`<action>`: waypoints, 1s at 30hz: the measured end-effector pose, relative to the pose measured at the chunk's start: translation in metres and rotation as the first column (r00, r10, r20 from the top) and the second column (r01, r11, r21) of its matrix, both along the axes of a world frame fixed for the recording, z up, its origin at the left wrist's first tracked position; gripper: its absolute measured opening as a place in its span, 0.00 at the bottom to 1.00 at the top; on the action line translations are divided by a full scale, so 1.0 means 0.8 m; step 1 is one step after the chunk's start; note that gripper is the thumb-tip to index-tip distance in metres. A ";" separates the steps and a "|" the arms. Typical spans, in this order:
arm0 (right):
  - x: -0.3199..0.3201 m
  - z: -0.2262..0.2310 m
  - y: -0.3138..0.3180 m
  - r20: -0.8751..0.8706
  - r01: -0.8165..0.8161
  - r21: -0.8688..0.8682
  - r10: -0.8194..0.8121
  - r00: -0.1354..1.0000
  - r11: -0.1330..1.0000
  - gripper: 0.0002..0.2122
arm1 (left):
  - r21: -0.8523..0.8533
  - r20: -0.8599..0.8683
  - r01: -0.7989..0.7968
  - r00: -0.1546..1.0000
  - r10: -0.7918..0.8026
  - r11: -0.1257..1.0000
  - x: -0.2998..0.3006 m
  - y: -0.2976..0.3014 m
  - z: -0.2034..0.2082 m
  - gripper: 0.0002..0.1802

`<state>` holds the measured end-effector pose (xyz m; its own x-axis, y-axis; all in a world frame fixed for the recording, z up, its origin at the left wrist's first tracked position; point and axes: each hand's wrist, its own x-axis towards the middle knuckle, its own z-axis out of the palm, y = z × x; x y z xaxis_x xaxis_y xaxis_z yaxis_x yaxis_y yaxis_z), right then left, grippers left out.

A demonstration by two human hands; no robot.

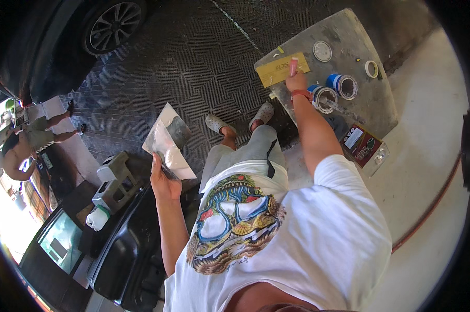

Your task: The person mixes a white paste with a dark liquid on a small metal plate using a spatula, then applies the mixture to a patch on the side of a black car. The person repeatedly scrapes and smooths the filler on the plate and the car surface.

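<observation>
My left hand (164, 179) grips a flat white mixing board (158, 130) by its near edge. Pale filler (172, 156) and a grey smear lie across the board. Over the far edge of the worn grey table, my right hand (296, 81) is closed on a small pink-red piece (293, 66), too small to tell whether it is a tube or a spreader. Beneath that hand is a yellow-brown sheet (279, 72). Two open blue-and-white cans (322, 100) stand beside my right wrist, one with a stick-like tool leaning out.
A round lid (322, 51) and a tape roll (371, 69) lie on the grey table (349, 31). A dark red battery (360, 143) sits at its near edge. Left are a dark car wheel (115, 28), grey plastic part (121, 179), black bumper (123, 257) and another person (24, 151).
</observation>
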<state>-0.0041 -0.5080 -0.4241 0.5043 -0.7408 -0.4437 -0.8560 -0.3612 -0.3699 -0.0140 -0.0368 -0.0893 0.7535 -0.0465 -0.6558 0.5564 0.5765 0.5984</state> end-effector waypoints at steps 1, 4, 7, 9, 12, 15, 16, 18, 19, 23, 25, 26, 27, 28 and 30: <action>0.009 0.028 0.017 0.149 0.040 0.147 -0.062 0.987 0.988 0.16 | -0.019 -0.001 -0.006 1.000 0.006 1.000 -0.001 0.014 -0.003 0.22; 0.013 0.134 0.087 0.476 -0.107 0.473 -0.151 0.867 0.875 0.14 | -0.020 -0.035 -0.045 0.998 0.044 0.999 0.004 0.047 -0.016 0.22; 0.015 0.301 0.196 0.608 -0.370 0.643 -0.152 0.779 0.671 0.13 | 0.013 -0.035 -0.064 0.997 0.064 0.998 0.017 0.080 -0.023 0.21; 0.009 0.350 0.251 0.609 -0.443 0.686 -0.122 0.784 0.577 0.13 | -0.042 -0.010 -0.067 0.998 0.067 0.997 0.030 0.096 -0.021 0.20; 0.016 0.403 0.315 0.583 -0.502 0.704 -0.006 0.812 0.503 0.13 | -0.077 0.053 -0.056 0.997 0.061 0.995 0.040 0.111 -0.012 0.20; 0.027 0.423 0.373 0.619 -0.591 0.698 0.077 0.782 0.404 0.14 | -0.094 0.074 -0.073 0.994 0.080 0.993 0.050 0.138 -0.018 0.21; 0.031 0.438 0.398 0.642 -0.602 0.680 0.057 0.765 0.419 0.14 | -0.112 0.112 -0.062 0.991 0.074 0.992 0.053 0.147 -0.022 0.22; 0.039 0.469 0.428 0.675 -0.651 0.652 0.092 0.732 0.388 0.15 | -0.089 0.106 -0.092 0.989 0.102 0.992 0.058 0.159 -0.017 0.22; 0.043 0.478 0.440 0.691 -0.673 0.638 0.107 0.714 0.374 0.16 | -0.079 0.102 -0.105 0.988 0.113 0.991 0.060 0.163 -0.013 0.23; 0.064 0.487 0.464 0.748 -0.785 0.431 0.311 0.587 0.445 0.16 | -0.099 0.095 -0.171 0.979 0.180 0.980 0.060 0.176 -0.004 0.24; 0.075 0.495 0.477 0.751 -0.828 0.304 0.416 0.513 0.471 0.17 | -0.111 0.133 -0.175 0.973 0.189 0.978 0.058 0.183 -0.005 0.24; 0.081 0.505 0.481 0.702 -0.845 0.241 0.515 0.492 0.478 0.16 | -0.117 0.152 -0.178 0.969 0.194 0.977 0.058 0.185 -0.006 0.24; 0.086 0.517 0.486 0.645 -0.862 0.180 0.604 0.467 0.475 0.14 | -0.109 0.160 -0.187 0.966 0.203 0.976 0.056 0.187 -0.005 0.24; 0.091 0.523 0.490 0.579 -0.878 0.117 0.687 0.439 0.463 0.13 | -0.101 0.169 -0.197 0.963 0.212 0.975 0.054 0.187 -0.003 0.24; 0.104 0.521 0.495 0.544 -0.874 0.207 0.691 0.477 0.440 0.13 | -0.078 0.194 -0.210 0.956 0.221 0.975 0.051 0.190 -0.002 0.24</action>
